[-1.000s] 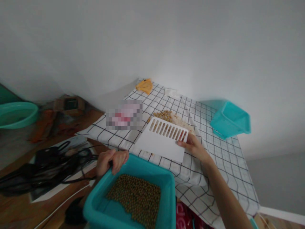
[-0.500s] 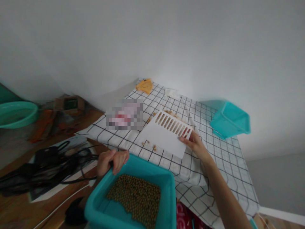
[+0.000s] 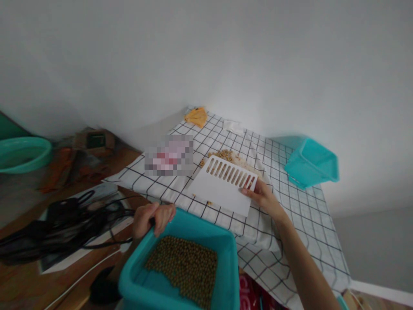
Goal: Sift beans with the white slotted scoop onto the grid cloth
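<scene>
My right hand point(image 3: 263, 196) is closed on the right edge of a white slotted plastic board point(image 3: 222, 185), held tilted over the checked cloth. Behind the board lies a pile of tan beans point(image 3: 223, 155), and a few loose beans point(image 3: 206, 201) sit at its lower edge. My left hand point(image 3: 152, 218) grips the far left rim of a teal basin point(image 3: 226, 258), which sits below the table edge. A layer of greenish-brown beans point(image 3: 185, 269) covers the basin's bottom.
The table wears a white black-checked cloth point(image 3: 290, 224). A second teal tub point(image 3: 311, 162) stands at the right, an orange cloth point(image 3: 196, 116) at the far corner. Black cables point(image 3: 64, 219) lie on the wooden floor left, with a green basin point(image 3: 22, 153) beyond.
The board swept forward over the beans half a second ago, then came back toward me, showing the pile again. The loose beans moved nearer the table edge. My left hand stayed on the basin.
</scene>
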`<action>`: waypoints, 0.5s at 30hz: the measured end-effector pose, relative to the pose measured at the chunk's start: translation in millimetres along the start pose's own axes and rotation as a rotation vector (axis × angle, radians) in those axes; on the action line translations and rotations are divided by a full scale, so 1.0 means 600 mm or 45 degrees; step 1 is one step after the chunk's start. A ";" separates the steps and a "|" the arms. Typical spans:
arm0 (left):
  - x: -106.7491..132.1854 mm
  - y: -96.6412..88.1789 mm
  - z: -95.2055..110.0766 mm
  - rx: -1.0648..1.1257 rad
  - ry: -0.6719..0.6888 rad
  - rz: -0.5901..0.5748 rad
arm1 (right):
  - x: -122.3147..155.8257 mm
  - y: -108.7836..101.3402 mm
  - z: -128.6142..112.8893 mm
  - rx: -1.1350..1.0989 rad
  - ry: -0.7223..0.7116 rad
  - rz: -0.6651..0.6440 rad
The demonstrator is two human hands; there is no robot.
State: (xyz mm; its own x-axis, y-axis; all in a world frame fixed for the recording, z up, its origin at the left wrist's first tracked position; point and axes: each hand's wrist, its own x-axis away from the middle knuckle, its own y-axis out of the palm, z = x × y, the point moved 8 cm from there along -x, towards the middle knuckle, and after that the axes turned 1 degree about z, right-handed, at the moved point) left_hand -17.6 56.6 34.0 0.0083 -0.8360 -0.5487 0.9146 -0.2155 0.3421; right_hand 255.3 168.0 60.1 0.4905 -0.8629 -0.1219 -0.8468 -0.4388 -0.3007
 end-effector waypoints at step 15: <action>-0.001 0.005 0.001 0.029 0.013 -0.010 | 0.005 0.007 0.001 -0.036 0.008 -0.061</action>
State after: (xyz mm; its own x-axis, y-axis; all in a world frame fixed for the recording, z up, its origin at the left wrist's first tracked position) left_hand -15.2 56.3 35.5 0.0056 -0.8292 -0.5589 0.9052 -0.2333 0.3552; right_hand 253.3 163.5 58.0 0.5293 -0.8423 -0.1018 -0.8278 -0.4864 -0.2795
